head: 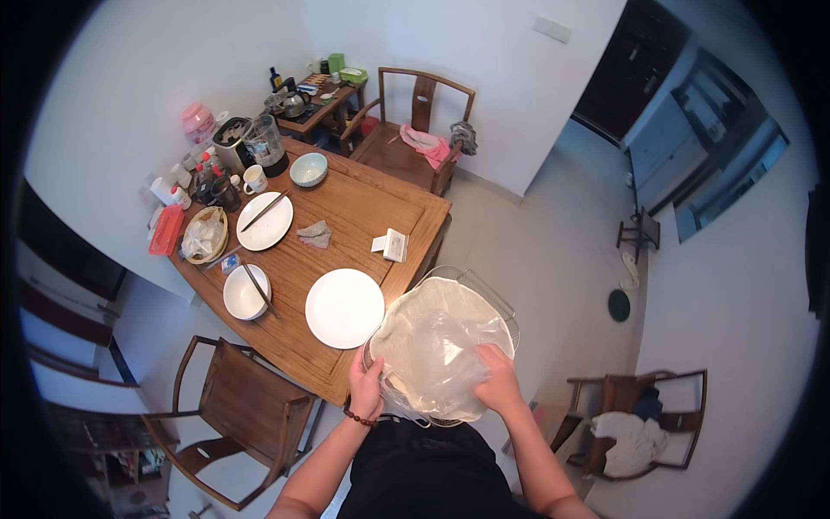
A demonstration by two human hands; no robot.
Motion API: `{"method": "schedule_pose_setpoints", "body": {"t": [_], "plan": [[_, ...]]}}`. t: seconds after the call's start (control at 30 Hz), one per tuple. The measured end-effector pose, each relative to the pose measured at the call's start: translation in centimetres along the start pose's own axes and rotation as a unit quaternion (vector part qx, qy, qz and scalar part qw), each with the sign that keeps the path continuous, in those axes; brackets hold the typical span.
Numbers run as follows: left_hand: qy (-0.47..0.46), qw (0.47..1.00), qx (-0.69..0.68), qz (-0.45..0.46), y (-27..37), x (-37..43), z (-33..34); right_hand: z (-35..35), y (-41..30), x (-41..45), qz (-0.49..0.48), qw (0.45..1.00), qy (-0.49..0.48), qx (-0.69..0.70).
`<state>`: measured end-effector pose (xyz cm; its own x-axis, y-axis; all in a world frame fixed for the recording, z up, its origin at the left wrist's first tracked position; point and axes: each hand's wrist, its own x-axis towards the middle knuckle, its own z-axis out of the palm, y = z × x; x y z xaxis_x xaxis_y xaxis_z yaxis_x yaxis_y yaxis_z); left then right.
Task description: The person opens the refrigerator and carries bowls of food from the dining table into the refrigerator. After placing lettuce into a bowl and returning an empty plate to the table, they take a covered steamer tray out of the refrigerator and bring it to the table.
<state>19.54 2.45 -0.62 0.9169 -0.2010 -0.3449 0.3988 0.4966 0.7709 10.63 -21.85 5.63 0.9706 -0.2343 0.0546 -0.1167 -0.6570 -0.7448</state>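
Observation:
In front of my body is a wire mesh basket [507,305] with a round cream cloth [405,310] spread over it. My left hand [366,388] grips the near left rim, thumb on top of the cloth. A crumpled clear plastic bag [441,344] lies on the cloth, and my right hand [499,379] has its fingers closed on the bag's right side. What is under the cloth is hidden. Just left of the basket, a white plate [344,309] rests on the wooden table [353,217]. Farther along stands a white bowl [246,293] with chopsticks [259,289] across it.
A second plate [275,220] with chopsticks, a patterned bowl [308,170], a grey cloth [315,234] and a small white box [394,245] are on the table. A blender jug [264,139] and several bottles crowd its far left side. Wooden chairs [253,402] stand around.

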Motion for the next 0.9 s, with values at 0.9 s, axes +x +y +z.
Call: {"method": "schedule_pose_setpoints", "body": {"t": [0.9], "plan": [[0.221,0.923,-0.248,0.196,-11.3,29.1,12.9,-5.2,17.2,33.4,0.236,0.885,-0.075,0.394]]}}
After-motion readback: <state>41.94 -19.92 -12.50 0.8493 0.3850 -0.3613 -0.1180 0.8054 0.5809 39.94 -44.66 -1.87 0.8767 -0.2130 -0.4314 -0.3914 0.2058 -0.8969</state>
